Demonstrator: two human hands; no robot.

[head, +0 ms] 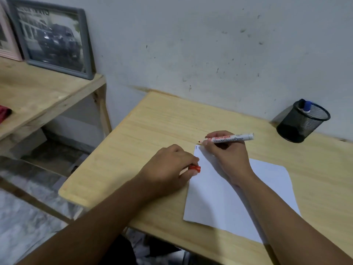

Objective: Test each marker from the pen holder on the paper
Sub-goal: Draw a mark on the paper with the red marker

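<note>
A white sheet of paper [215, 197] lies on the wooden desk [152, 127]. My right hand [227, 155] grips an uncapped white board marker [233, 139] with red lettering, its red tip hovering just past the paper's far left corner. A short dark stroke [196, 147] marks that corner. My left hand [172, 165] rests on the desk at the paper's left edge, fingers closed on the red marker cap [195, 167]. A black mesh pen holder [301, 121] stands at the back right with a blue-capped marker [307, 107] inside.
A lower wooden shelf [38, 96] stands to the left, carrying a grey framed picture [51, 37] leaning on the wall and a red object [4, 112]. The wall runs right behind the desk. Tiled floor shows below left.
</note>
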